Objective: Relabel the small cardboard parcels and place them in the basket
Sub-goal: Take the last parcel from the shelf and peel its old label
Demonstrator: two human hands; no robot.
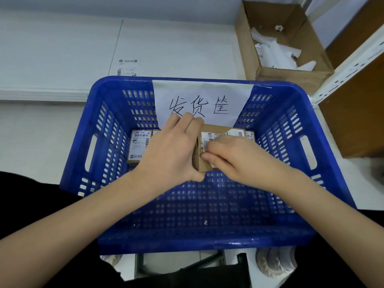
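You're holding 1 small brown cardboard parcel above the basket's interior, tilted, with its white barcode label torn and partly peeled off the top face. The blue slotted plastic basket sits in front of you with a handwritten paper sign taped to its far wall. Labelled parcels lie flat along that far wall: 1 clear at left, others mostly hidden.

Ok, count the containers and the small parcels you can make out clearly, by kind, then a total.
Blue basket: 1
Open cardboard box holding paper scraps: 1
Small parcels clearly seen: 2, the held parcel and the labelled parcel in the basket; others are hidden.
Total: 4
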